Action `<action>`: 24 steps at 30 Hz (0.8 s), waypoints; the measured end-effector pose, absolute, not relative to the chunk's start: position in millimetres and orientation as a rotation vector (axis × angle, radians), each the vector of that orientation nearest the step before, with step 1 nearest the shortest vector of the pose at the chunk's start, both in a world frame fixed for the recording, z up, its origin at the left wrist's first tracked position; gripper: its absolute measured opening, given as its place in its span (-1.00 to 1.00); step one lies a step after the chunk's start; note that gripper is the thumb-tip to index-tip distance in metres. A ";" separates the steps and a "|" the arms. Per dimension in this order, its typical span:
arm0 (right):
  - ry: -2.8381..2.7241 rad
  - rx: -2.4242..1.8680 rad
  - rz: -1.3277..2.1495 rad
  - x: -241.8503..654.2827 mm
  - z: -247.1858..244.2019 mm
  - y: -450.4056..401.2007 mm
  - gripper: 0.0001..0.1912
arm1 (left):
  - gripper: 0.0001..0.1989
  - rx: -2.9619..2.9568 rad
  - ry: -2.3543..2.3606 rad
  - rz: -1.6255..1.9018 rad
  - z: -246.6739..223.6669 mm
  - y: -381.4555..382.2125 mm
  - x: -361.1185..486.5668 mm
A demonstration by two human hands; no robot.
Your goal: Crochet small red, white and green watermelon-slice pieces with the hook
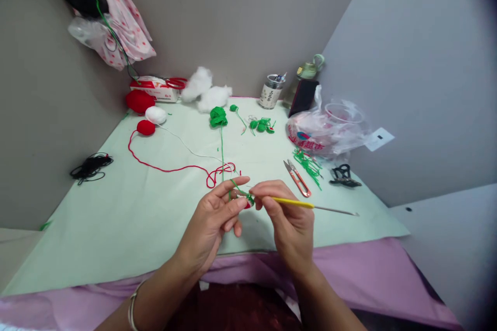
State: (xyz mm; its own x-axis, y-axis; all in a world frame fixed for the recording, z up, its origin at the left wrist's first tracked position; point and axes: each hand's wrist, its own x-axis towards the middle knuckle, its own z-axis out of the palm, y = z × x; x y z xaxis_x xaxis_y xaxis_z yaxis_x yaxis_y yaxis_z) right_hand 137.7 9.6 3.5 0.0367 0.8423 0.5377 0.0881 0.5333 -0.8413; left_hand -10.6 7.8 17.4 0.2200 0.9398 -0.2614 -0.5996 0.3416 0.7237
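Between the fingertips of my left hand (pixel 215 213) is a small crochet piece (pixel 248 201) in red, white and green. Green yarn (pixel 222 152) runs over the left fingers from a green yarn ball (pixel 218 117) farther back. My right hand (pixel 289 217) grips a crochet hook (pixel 293 201) by its yellow handle, and the hook's metal shaft sticks out to the right. The hook's working end meets the crochet piece, but the fingers partly hide the stitches there.
Red yarn balls (pixel 146 128) and a white yarn ball (pixel 156 115) lie at the left, near black cord (pixel 91 167). Thread snips (pixel 297 178), green yarn scraps (pixel 308 166) and a black claw clip (pixel 345 176) lie right. Behind stand a pen cup (pixel 271 92) and a plastic bag (pixel 326 129).
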 end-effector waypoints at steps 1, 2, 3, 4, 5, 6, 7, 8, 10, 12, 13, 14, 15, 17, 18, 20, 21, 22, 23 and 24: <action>-1.418 -0.866 0.732 137.9 2.8 9.3 -0.82 | -0.57 0.529 0.752 1.122 17.9 7.3 -10.7; -1.400 -0.868 0.764 138.2 2.0 9.0 -0.81 | -0.53 0.520 0.738 1.106 18.2 7.0 -11.0; -1.384 -0.864 0.792 138.7 1.1 8.7 -0.81 | -0.50 0.512 0.725 1.090 18.4 6.9 -11.5; -1.372 -0.856 0.808 139.2 0.0 8.3 -0.81 | -0.48 0.506 0.713 1.077 18.4 7.0 -12.0; -1.362 -0.851 0.813 139.7 -1.1 8.0 -0.81 | -0.48 0.500 0.705 1.068 18.3 7.2 -12.7; -1.352 -0.855 0.807 140.5 -2.3 7.7 -0.81 | -0.48 0.493 0.700 1.066 18.0 7.7 -13.5; -1.340 -0.865 0.793 141.4 -3.5 7.6 -0.81 | -0.49 0.485 0.699 1.070 17.6 8.3 -14.4; -1.325 -0.878 0.782 142.6 -4.4 7.6 -0.82 | -0.51 0.476 0.699 1.077 17.1 8.9 -15.5; -1.270 -0.886 0.801 145.3 -5.4 8.3 -0.82 | -0.55 0.454 0.699 1.087 16.3 9.7 -18.0; -1.176 -0.843 0.877 147.5 -4.9 9.6 -0.82 | -0.62 0.439 0.692 1.077 15.8 9.8 -20.2; -1.129 -0.808 0.926 148.1 -4.2 10.2 -0.82 | -0.66 0.437 0.686 1.067 15.7 9.5 -20.7; -1.093 -0.776 0.971 148.1 -3.5 10.5 -0.82 | -0.69 0.441 0.680 1.059 15.6 8.9 -20.7; -1.081 -0.755 1.006 147.7 -2.9 10.5 -0.81 | -0.71 0.453 0.676 1.054 15.6 8.3 -20.2; -1.145 -0.764 1.024 146.0 -2.4 9.6 -0.82 | -0.72 0.501 0.677 1.052 15.5 6.7 -17.9; -1.198 -0.791 1.007 145.2 -2.7 8.9 -0.82 | -0.71 0.534 0.685 1.055 15.4 6.0 -16.5; -1.260 -0.839 0.951 144.4 -4.1 7.5 -0.83 | -0.72 0.597 0.710 1.074 14.8 4.9 -14.3; -1.258 -0.847 0.934 144.7 -5.0 7.1 -0.83 | -0.73 0.618 0.724 1.085 14.3 4.6 -13.7; -1.241 -0.842 0.934 145.2 -5.9 7.1 -0.83 | -0.74 0.631 0.737 1.098 13.8 4.4 -13.5; -1.221 -0.828 0.948 146.0 -6.7 7.3 -0.82 | -0.75 0.636 0.747 1.108 13.4 4.4 -13.6; -1.209 -0.813 0.969 146.7 -7.3 7.6 -0.82 | -0.75 0.638 0.753 1.114 13.0 4.4 -13.7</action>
State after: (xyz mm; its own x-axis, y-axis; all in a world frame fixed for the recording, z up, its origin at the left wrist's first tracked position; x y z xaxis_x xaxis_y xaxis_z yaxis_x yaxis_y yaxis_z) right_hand 146.7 7.6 -7.3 0.0763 0.9232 0.3767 -0.1669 0.3843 -0.9080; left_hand -13.7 4.4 13.0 0.2512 0.9450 -0.2096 -0.5472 0.3173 0.7745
